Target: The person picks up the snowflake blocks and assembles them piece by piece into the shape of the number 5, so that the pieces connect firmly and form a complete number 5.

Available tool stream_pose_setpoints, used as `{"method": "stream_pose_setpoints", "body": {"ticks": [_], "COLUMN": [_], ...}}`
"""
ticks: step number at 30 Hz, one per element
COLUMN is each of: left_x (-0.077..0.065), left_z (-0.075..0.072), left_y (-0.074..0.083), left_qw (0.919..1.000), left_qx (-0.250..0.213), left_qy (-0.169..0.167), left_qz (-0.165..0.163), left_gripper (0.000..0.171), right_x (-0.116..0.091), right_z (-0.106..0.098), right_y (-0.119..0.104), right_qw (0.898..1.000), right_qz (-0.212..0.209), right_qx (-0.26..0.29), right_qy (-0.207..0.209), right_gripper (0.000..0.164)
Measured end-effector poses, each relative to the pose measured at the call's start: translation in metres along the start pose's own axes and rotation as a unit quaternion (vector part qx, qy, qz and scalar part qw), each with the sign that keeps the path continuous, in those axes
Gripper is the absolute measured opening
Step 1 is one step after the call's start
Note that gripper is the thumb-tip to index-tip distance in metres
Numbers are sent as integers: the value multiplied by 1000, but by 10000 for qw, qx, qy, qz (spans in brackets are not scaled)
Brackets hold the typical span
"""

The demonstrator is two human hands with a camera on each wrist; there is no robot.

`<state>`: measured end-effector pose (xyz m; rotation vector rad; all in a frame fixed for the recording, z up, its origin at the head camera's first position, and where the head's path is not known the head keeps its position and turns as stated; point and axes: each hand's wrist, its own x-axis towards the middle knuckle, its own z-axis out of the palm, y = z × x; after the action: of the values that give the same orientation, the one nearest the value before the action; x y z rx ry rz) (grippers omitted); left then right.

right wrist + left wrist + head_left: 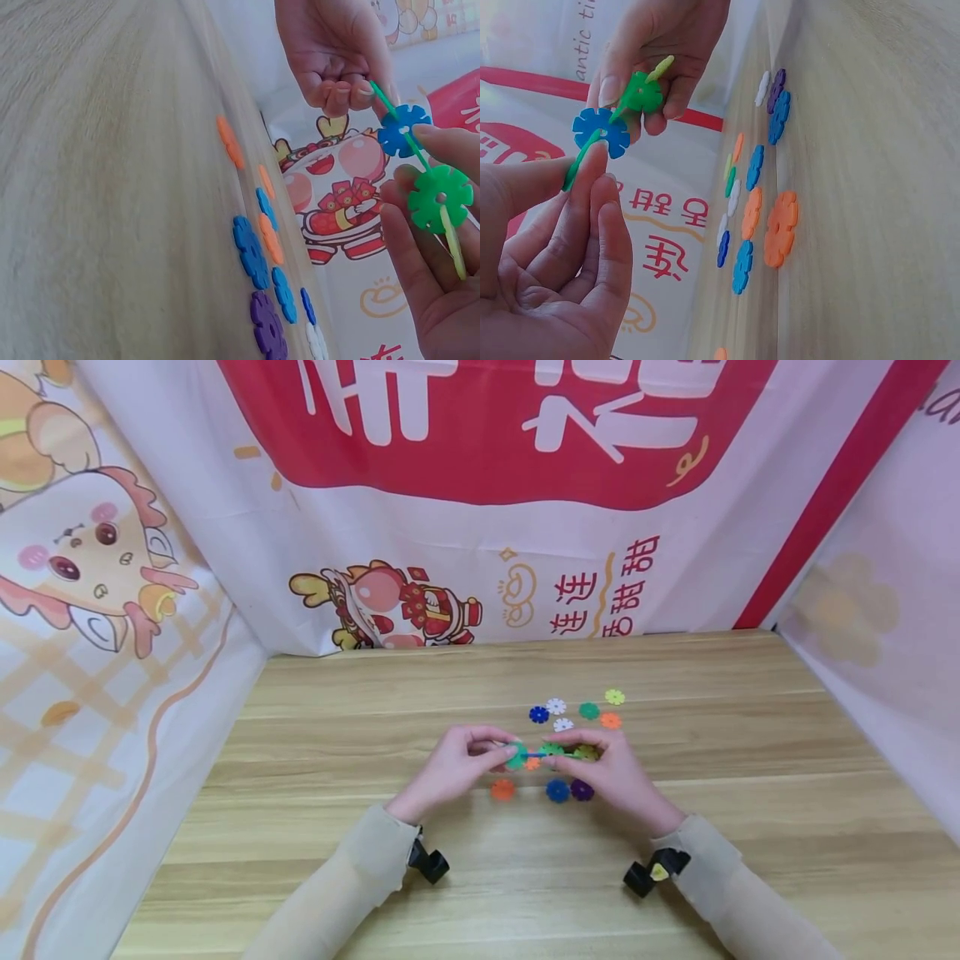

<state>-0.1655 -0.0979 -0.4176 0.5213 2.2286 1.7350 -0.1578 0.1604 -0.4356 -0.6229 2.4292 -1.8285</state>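
My left hand (pixel 456 767) pinches a green snowflake disc (pixel 579 163), seen nearly edge-on in the left wrist view. It meets a notched blue snowflake disc (pixel 405 129) between the two hands. On the other side, my right hand (pixel 617 770) grips the chain by thumb and fingers near the blue disc. A slim green edge-on piece (pixel 417 151) runs from the blue disc to a face-on green snowflake disc (pixel 441 196), and a yellow disc (pixel 453 246) sticks out from that one. How deep the slots are pushed together I cannot tell.
Loose snowflake discs lie on the wooden table (pixel 337 827): an orange disc (pixel 503 789), a blue disc (pixel 557 791) and a purple disc (pixel 582 790) near the hands. White, dark blue, green, orange and yellow ones sit farther back. A printed cloth (pixel 420 543) hangs behind.
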Motion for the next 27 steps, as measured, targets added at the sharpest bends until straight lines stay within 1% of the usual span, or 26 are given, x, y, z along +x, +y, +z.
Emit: {"method": "stream_pose_setpoints", "body": {"ticks": [4,8,13,16,22,27], "left_x": [-1,-2,-1,-1,1,3], "left_z": [-1,-1,-1,0,1,3], "left_y": [2,4,4,4,4,2], "left_qw": [10000,9999,9988,9982,9982,9992], "left_qx": [61,131,494,599,589,406], "left_qy": [42,7,32,48,-27,-43], "left_qz": [-43,-35,-24,-22,53,29], "left_gripper": [23,23,17,14,14,16], "right_x": [0,0,2,4,5,6], "right_z": [-2,-4,-6,-7,-6,-5], "right_y": [-1,0,0,0,0,-1], "right_qw": [10000,9998,9991,9982,9961,9953], "right_qz": [15,77,103,98,55,-32], "right_qx": [-43,-162,-303,-351,-401,-100], "right_qy": [-55,-115,-288,-475,-781,-964], "right_gripper": [28,30,29,27,24,16]}}
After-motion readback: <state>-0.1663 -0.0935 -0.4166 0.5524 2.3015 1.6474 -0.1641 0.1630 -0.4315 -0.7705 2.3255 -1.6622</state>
